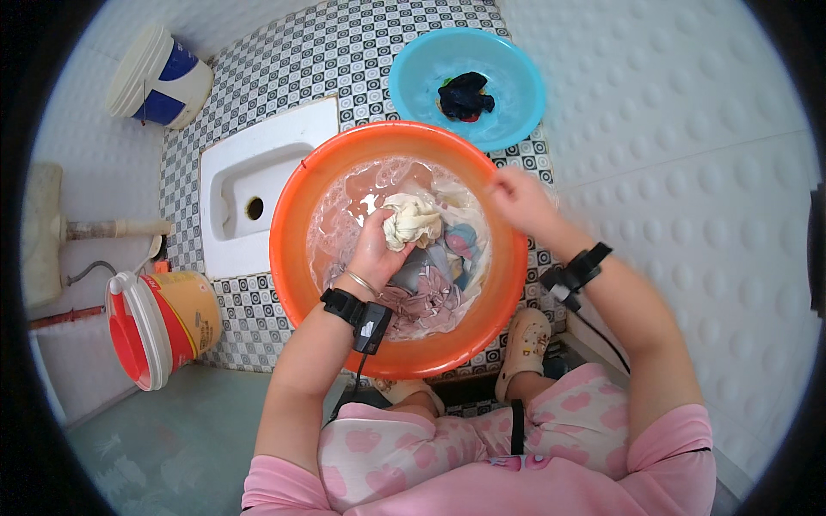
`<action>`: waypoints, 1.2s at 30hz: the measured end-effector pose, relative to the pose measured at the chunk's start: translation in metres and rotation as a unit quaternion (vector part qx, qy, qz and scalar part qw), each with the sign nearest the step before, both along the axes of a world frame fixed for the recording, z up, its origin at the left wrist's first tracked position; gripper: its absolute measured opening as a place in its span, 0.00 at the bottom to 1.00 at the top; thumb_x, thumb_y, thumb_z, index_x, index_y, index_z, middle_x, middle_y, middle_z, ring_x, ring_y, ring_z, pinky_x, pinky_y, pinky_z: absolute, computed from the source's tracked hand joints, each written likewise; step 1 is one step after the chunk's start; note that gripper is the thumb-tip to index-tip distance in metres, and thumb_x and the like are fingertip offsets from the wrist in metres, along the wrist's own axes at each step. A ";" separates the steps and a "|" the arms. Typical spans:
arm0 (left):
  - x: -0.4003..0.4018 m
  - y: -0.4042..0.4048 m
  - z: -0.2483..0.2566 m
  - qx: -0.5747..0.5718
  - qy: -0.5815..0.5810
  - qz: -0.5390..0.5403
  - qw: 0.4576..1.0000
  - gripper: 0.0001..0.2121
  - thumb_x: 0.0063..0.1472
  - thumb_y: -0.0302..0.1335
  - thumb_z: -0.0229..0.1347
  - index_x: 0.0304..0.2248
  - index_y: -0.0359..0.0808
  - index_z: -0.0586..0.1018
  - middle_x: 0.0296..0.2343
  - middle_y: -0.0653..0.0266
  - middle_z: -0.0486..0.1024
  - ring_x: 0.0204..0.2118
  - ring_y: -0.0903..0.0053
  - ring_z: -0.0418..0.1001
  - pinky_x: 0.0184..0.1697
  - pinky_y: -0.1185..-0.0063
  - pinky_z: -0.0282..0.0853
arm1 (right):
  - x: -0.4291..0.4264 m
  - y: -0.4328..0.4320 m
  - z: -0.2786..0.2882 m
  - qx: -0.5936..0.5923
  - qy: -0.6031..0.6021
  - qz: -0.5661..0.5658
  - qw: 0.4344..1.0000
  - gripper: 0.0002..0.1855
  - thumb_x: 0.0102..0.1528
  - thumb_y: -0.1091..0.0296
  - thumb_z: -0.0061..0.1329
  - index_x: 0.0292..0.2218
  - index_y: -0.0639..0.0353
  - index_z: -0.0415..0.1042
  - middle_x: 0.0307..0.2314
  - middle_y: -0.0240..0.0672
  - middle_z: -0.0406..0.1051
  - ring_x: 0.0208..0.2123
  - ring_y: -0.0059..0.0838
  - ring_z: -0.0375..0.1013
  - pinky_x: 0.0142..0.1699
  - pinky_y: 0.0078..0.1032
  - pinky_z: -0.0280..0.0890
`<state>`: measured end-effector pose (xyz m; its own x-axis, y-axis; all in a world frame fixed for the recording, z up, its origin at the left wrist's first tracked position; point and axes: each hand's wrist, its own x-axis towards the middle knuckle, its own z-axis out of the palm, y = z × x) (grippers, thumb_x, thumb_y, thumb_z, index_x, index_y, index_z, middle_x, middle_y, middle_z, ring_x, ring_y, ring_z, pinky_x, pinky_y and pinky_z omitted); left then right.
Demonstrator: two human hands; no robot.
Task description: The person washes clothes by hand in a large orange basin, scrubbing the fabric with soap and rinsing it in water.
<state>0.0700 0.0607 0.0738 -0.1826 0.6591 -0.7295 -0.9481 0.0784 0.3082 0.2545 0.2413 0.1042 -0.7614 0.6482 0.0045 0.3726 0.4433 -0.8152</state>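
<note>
My left hand grips a bunched cream-coloured cloth above the water in a large orange plastic basin. At the basin's right rim is my right hand, blurred, with its fingers curled; whether anything is in them cannot be made out. Soapy water with foam fills the lower part of the basin. Wet laundry lies in it: a dusty-pink striped cloth, a blue and pink piece and whitish fabric along the right side.
Behind the basin, a light-blue basin holds a dark garment. A white squat toilet is set in the patterned tile floor at left. Two buckets, one white and blue, one red and yellow, stand by the left wall.
</note>
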 end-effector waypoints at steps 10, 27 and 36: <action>0.009 0.004 0.012 0.100 -0.057 0.018 0.993 0.16 0.60 0.33 0.43 0.44 0.32 0.68 0.42 0.58 0.70 0.45 0.68 0.69 0.51 0.70 0.64 | -0.069 -0.083 -0.003 0.146 0.087 0.046 0.984 0.14 0.49 0.69 0.47 0.38 0.65 0.66 0.36 0.48 0.64 0.39 0.48 0.65 0.44 0.39 0.61; -0.008 -0.001 -0.004 0.027 0.035 0.004 0.999 0.20 0.66 0.43 0.37 0.50 0.39 0.65 0.49 0.60 0.66 0.50 0.70 0.65 0.53 0.72 0.62 | -0.079 -0.119 -0.017 0.080 0.046 0.159 0.983 0.34 0.59 0.51 0.32 0.57 0.70 0.48 0.57 0.54 0.48 0.60 0.49 0.46 0.62 0.45 0.41; 0.003 0.010 0.039 0.051 -0.050 -0.014 0.997 0.15 0.63 0.41 0.44 0.43 0.43 0.73 0.38 0.67 0.75 0.41 0.73 0.73 0.41 0.73 0.70 | -0.068 -0.072 -0.025 -0.573 -0.016 -0.025 0.819 0.27 0.62 0.47 0.29 0.51 0.61 0.60 0.42 0.36 0.68 0.43 0.30 0.68 0.48 0.34 0.61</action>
<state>0.0733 0.0709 0.1126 -0.0928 0.7342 -0.6725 -0.9725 0.0781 0.2194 0.1869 0.1690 0.0796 -0.7216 0.2444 -0.6477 0.3956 -0.6222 -0.6755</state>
